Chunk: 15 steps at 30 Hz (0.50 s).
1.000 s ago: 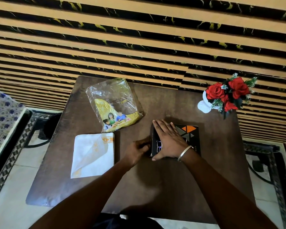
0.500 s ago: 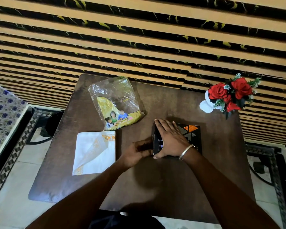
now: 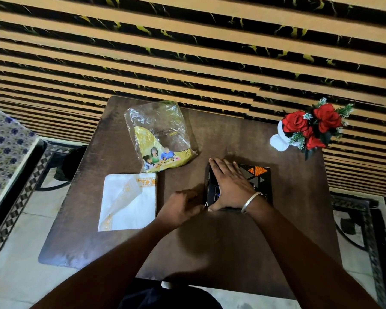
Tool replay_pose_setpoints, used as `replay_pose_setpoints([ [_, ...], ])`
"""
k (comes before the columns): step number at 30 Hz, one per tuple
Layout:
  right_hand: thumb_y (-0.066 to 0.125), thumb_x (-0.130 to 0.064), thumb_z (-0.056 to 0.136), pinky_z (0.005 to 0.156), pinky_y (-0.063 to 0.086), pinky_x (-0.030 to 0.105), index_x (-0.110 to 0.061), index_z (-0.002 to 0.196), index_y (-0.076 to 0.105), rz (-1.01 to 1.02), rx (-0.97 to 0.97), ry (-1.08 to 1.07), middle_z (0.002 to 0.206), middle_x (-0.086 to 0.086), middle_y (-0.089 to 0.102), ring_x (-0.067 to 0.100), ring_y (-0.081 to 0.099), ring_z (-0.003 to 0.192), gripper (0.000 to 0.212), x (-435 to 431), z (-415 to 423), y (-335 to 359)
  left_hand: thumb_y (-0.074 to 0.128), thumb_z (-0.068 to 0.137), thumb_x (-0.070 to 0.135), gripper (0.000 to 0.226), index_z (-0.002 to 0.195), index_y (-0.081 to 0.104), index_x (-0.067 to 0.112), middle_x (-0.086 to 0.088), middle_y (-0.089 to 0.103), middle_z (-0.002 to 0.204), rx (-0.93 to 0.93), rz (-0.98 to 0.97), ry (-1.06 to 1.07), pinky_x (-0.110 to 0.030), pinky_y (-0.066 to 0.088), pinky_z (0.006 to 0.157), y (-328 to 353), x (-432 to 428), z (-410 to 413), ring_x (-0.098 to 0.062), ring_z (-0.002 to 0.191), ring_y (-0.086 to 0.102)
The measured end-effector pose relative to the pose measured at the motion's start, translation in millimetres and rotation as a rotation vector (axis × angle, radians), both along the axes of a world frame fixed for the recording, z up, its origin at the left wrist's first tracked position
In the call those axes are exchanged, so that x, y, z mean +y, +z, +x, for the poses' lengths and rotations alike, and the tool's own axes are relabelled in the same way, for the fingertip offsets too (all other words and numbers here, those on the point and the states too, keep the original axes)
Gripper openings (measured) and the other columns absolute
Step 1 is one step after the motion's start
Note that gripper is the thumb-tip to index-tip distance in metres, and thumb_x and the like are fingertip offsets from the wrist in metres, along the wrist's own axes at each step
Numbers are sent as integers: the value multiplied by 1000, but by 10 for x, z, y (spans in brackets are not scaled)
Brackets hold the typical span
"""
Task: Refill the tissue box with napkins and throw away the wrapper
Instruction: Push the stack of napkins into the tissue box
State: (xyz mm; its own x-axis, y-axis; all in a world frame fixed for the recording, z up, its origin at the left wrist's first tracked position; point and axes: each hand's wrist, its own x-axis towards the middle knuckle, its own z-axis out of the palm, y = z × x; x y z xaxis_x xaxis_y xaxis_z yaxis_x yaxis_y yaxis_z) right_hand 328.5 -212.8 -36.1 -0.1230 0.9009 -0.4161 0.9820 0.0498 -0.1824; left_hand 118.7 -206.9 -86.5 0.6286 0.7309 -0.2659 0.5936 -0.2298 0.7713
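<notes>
1. Black card with an orange triangle pattern: that is the tissue box (image 3: 257,178), lying flat on the dark wooden table (image 3: 232,241), right of its middle.
2. The right hand (image 3: 228,186) lies palm down on the box's lid, fingers spread flat and pointing away from the person, thumb at the box's near left corner; a silver bangle (image 3: 251,201) sits on that wrist.
3. The left hand (image 3: 181,208) is at the box's left end, fingers curled in towards its near corner; it is blurred, and I cannot tell whether it grips anything.
4. A stack of white napkins (image 3: 128,202) with orange trim lies apart to the left, near the table's left edge, its top sheet folded over.
5. Just beyond the napkins lies the clear plastic wrapper (image 3: 159,136), yellow print on it, flat and crinkled.
6. At the far right corner stand red roses (image 3: 310,124) in a white vase (image 3: 279,141).
7. Behind the table runs a wall of tan and black stripes (image 3: 187,52).
</notes>
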Motion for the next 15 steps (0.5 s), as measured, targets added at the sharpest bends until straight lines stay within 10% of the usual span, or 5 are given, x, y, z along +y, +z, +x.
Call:
replay_pose_setpoints([
  [8,80,-71,50,126,3,49,-15,158,-4,-6,3,-13,168,7,3,28,4,155,149,-8,-11,45,54,90,40,50,137,48,25,-1,68,116,48,168,-54,-36,54,78,-37,-159,68,-17,95,67],
  [15,81,-70,52,126,1,50,-15,158,-6,-35,16,-44,168,8,0,30,2,154,148,22,-47,50,56,95,32,30,122,59,18,-1,70,103,73,97,190,-11,38,63,-61,-345,195,-8,80,61],
])
